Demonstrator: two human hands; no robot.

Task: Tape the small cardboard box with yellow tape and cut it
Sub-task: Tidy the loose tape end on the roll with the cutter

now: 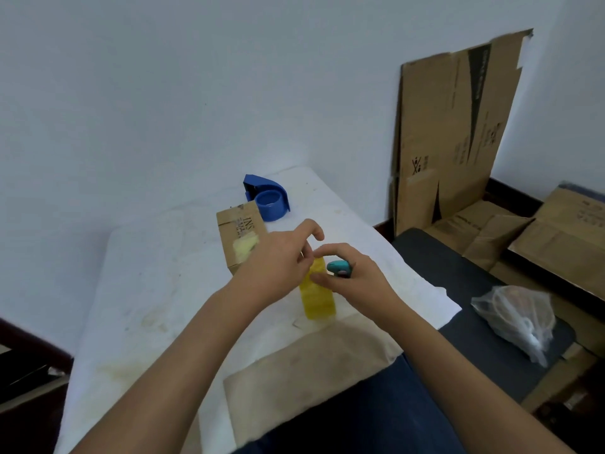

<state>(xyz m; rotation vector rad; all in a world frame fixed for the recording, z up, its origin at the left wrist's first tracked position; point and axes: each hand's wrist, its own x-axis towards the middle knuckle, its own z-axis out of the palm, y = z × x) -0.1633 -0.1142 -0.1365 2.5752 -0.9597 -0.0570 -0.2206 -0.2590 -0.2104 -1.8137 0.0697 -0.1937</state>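
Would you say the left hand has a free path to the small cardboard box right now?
Probably yes: the left hand sits just beside the small cardboard box with nothing between, though its fingers are busy pinching the yellow tape.

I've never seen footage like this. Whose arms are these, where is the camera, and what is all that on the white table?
There is no machine here: a person wears a camera on the head, so the single picture looks down along their own two bare arms. The left hand and the right hand meet over a table covered in white cloth. Between them they hold a strip of yellow tape, which hangs down from the fingers. The right hand also grips a small teal tool, probably a cutter; most of it is hidden. Behind the hands lies a small cardboard box with a pale yellowish patch on it, and behind that a blue tape dispenser. Flattened cartons lean on the wall to the right.
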